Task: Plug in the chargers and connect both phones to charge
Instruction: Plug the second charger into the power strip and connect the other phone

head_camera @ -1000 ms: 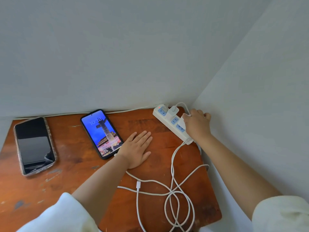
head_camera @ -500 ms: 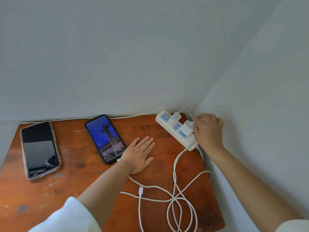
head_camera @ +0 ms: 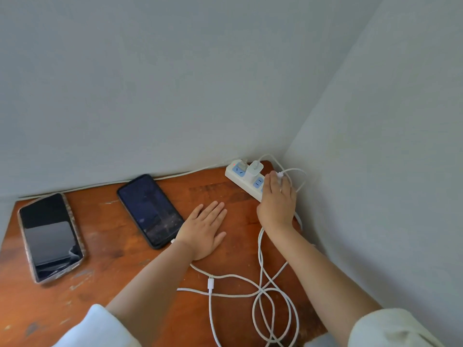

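A white power strip (head_camera: pixel 242 181) lies in the table's far right corner, with one white charger (head_camera: pixel 255 169) plugged in near its far end. My right hand (head_camera: pixel 276 200) lies over the strip's near end and covers the second charger. That charger's cable plug (head_camera: pixel 280 174) shows at my fingertips. My left hand (head_camera: pixel 204 230) rests flat and open on the wooden table (head_camera: pixel 105 259). Just left of it lies a black phone (head_camera: pixel 150 210) with a dim screen and a cable at its near end. A second phone (head_camera: pixel 50 236), in a patterned case with a dark screen, lies at the far left.
White charging cables (head_camera: pixel 265 296) lie looped and tangled on the table's near right part, with a loose connector (head_camera: pixel 210 284) among them. The strip's own cord (head_camera: pixel 175 175) runs along the back wall. Grey walls close in the table at the back and right.
The black phone's lit screen has gone dim. My right hand moved from the strip's right side onto its near end, over the second charger. My left hand stayed flat.
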Demonstrator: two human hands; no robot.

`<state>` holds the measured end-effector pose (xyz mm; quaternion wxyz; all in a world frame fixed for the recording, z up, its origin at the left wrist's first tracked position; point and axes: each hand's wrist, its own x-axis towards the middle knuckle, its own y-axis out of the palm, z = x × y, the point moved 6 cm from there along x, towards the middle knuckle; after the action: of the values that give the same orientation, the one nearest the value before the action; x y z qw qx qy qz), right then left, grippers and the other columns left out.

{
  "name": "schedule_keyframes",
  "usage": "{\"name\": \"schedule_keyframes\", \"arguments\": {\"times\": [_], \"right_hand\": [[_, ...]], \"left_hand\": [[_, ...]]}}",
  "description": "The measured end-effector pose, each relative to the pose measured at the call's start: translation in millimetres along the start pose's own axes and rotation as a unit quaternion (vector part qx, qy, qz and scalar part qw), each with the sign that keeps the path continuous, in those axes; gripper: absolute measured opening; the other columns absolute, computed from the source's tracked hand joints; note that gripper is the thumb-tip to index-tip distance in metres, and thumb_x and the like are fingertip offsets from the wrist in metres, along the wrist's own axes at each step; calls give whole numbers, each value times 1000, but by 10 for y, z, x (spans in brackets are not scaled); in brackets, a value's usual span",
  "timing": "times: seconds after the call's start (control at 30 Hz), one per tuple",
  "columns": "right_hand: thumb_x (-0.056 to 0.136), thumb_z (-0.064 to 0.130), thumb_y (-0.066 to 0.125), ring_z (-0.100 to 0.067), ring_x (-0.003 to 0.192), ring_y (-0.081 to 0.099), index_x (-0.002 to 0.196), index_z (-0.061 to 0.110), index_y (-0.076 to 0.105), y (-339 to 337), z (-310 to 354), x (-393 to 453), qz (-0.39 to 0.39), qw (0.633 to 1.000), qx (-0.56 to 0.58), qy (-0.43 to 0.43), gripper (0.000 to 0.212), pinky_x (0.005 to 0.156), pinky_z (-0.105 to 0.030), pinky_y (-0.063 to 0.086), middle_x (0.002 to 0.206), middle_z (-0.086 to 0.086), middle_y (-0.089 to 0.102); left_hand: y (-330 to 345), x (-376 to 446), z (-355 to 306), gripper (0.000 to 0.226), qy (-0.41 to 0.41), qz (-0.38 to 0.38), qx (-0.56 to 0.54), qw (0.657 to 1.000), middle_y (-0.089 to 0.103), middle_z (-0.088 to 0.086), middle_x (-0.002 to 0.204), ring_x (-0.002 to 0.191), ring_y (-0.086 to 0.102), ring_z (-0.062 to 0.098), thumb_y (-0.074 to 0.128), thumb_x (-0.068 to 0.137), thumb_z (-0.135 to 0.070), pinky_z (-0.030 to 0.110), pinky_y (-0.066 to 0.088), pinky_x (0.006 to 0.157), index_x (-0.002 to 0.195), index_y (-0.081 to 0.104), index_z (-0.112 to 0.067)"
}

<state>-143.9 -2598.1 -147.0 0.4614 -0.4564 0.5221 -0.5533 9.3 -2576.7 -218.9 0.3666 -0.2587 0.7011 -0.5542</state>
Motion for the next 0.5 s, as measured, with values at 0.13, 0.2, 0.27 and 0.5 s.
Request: {"name": "schedule_keyframes", "arguments": {"times": [0.13,0.2,0.27,0.5], "right_hand": [[92,4,41,-35,140,11,142,3,11,78,6,-9,6,1000,21,-1,58,117,-43,11,154,-13,15],[92,3,42,-36,140,10,142,3,10,106,17,-45,2,1000,26,-4,59,116,-43,13,154,-13,14],[92,3,42,-36,140,10,142,4,9,119,12,-73,-3,1000,19,-8,60,116,-43,12,155,-13,13],[92,4,43,-37,140,9,142,3,10,125,16,-47,-4,1000,2,-2,61,116,-45,9,154,-14,14]], "left_hand": [[13,10,-6,59,0,-1,1,1000,-6,0,155,141,-10,15,12,94,-48,34,-14,109,142,-6,-20],[5,11,0,59,-2,0,0,1000,-6,0,155,141,-10,15,11,93,-49,33,-16,107,142,-6,-21],[1,9,7,59,-6,1,-3,1000,-7,0,155,140,-11,15,11,93,-49,32,-17,106,142,-7,-21],[-12,1,5,59,-8,1,-4,1000,-7,0,155,141,-11,15,11,93,-49,33,-15,108,142,-8,-21]]}}
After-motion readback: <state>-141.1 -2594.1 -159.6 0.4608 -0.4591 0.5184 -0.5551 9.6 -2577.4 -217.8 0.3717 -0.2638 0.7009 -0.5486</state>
